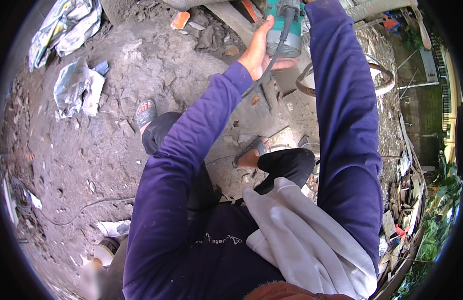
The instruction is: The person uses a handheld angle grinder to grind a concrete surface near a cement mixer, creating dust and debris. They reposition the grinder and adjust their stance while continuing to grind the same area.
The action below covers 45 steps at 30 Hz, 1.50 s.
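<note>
At the top of the view is a teal corded power tool (284, 39) with a grey rounded end; its front runs out of the picture, so its exact kind cannot be told. My left hand (261, 54) cups that rounded end, thumb up along its side and fingers curled underneath. A dark cord hangs from the tool past my left wrist. My right arm (341, 100) reaches up to the top edge beside the tool. Of my right hand only a sliver shows past the sleeve cuff, and its fingers are hidden.
A rusty metal ring (302, 86) lies behind my right forearm. Crumpled plastic sacks (80, 89) lie on rough, rubble-strewn ground at the left. A cable (86, 209) trails across the ground to a coil at far left. A pale cloth (301, 235) hangs over my front. Scrap wood and plants line the right side.
</note>
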### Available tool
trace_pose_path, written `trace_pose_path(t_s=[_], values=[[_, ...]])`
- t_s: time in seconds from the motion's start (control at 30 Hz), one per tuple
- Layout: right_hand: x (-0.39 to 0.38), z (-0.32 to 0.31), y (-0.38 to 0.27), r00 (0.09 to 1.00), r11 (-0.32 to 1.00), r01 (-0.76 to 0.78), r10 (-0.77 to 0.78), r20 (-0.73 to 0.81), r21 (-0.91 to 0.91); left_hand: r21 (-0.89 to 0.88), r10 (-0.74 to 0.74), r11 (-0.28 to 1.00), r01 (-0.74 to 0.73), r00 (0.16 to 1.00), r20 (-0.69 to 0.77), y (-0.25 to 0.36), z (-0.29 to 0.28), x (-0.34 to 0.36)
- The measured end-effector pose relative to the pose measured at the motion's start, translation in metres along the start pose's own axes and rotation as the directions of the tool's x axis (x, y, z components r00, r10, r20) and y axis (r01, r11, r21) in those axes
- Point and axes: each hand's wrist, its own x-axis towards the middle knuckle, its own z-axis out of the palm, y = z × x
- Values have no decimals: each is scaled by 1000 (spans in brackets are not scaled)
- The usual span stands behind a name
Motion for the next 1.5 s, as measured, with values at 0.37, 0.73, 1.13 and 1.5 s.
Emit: trace_pose_path(t_s=[0.37,0.73,1.13,1.5], values=[[-31,-1,32,996,991,76,-71,-47,113,213,-142,961,174,977,-158,-29,-5,-7],[-190,-22,142,977,966,149,-111,-182,212,377,-293,866,327,945,-148,-133,-28,-36],[-232,11,281,952,965,179,-121,-280,193,658,-219,627,416,906,-363,-221,-108,-38],[-167,57,334,944,948,221,-149,-294,228,734,-76,574,363,916,-393,-189,-130,-21]])
